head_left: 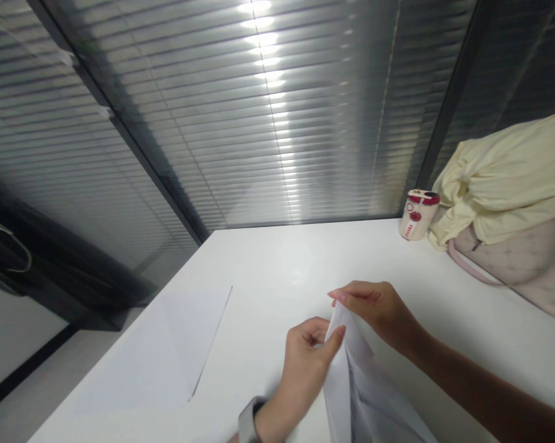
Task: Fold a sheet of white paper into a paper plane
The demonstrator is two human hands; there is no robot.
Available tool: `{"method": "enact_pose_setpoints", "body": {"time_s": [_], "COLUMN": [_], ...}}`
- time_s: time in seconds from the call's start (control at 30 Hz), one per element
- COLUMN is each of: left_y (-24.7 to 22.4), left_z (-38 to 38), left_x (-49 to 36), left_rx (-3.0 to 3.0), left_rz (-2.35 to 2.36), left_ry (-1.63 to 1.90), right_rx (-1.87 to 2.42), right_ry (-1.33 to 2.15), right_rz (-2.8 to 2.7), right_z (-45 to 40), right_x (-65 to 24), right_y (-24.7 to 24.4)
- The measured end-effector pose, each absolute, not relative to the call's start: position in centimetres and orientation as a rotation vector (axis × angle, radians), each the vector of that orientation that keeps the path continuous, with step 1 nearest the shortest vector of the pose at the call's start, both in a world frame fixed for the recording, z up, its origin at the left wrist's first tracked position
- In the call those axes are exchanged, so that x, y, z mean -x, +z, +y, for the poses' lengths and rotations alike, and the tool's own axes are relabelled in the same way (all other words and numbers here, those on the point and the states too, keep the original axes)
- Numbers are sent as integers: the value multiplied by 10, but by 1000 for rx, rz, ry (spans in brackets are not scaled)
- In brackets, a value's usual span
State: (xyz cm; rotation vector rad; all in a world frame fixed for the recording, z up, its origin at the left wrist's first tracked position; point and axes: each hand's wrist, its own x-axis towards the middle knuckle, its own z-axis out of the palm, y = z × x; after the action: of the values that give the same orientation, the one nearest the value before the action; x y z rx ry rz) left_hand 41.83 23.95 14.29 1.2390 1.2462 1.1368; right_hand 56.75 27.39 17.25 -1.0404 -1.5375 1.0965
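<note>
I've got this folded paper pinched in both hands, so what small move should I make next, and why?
Probably keep your left hand pinching and slide your right hand down the crease of the folded white paper, because both hands grip only near the top while the layers fan apart lower down.

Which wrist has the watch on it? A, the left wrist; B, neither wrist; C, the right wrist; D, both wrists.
A: the watch sits on the wrist of the left hand, while the right hand, which shares the folded white paper with it, has a bare wrist.
</note>
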Motion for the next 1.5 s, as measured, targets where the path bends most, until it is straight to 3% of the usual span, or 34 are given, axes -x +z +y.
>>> {"method": "enact_pose_setpoints", "body": {"time_s": [0.7,1.0,1.5], "left_y": [143,142,143], "left_z": [241,243,244], "left_x": [-420,-420,-419], "left_rx": [-1099,-1064,-1046], "left_rz": [1152,1116,1164], "left_ry": [1075,1025,1002], "right_rx": [1128,1087,1042], "right_ry": [1207,1009,1293], "right_rz": [-1588,-1713,-1657], "right_z": [287,289,295], "right_x": [-577,-578,-578], "right_y": [172,167,156]}}
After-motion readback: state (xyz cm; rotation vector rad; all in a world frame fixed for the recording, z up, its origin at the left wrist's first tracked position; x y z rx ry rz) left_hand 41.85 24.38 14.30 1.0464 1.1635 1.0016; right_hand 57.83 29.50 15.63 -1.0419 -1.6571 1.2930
